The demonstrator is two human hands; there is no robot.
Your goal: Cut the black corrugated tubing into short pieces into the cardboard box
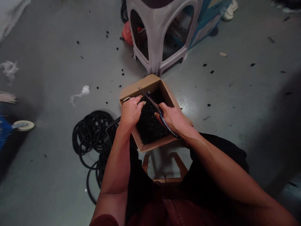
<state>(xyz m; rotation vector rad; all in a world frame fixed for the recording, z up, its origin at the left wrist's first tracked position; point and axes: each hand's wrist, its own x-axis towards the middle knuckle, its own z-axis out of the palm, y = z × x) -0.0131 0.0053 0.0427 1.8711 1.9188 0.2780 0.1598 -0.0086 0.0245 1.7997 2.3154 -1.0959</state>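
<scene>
Over an open cardboard box (141,88), my left hand (131,110) is closed in a pinch on a black rubber tube (117,121). That tube runs back under my wrist to a loose coil on the floor at left. My right hand (172,116) grips a pair of scissors (151,101), its dark handle loop jutting behind the palm. The narrow blades point up and left, slightly apart, close to my left fingertips. Many small black cut pieces (152,125) fill the box below both hands. The tube's end is hard to make out against them.
A grey plastic stool (154,34) stands just beyond the box, with a red bag (127,33) and a blue carton (208,23) behind it. The coiled black tubing (94,131) lies left. Small black bits and plastic scraps (85,90) are scattered over the grey floor.
</scene>
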